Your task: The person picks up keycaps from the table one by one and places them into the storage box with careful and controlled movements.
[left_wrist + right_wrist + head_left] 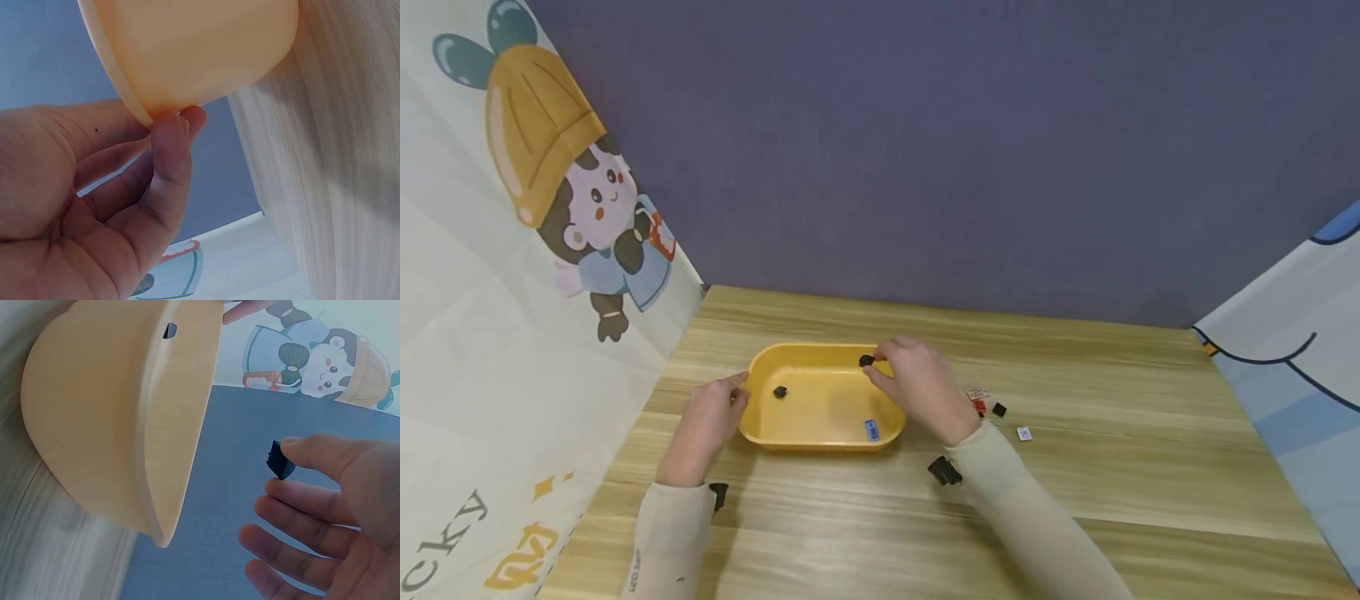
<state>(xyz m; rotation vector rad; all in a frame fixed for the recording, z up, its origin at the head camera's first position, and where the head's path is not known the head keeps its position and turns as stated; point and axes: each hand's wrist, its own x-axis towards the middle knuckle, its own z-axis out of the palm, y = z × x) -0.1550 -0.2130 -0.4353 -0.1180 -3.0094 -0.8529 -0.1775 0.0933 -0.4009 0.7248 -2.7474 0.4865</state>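
Note:
A yellow plastic basin (820,445) stands on the table, seen from outside in both wrist views. My left hand (706,425) pinches its left rim, the thumb on one side and fingertips on the other in the left wrist view. Over the basin's right end, my right hand (919,385) holds a small black block (281,461) between thumb and index finger, its other fingers spread. The block has one flat face and a rounded side. Inside the basin lie another small black piece (780,392) and a blue printed tile (872,430).
Right of the basin, several small pieces lie on the wood-grain table (1120,467): a red one (979,406), a black one (999,409) and a white tile (1025,433). A dark wall (955,158) rises behind; a printed cloth (467,250) borders the left.

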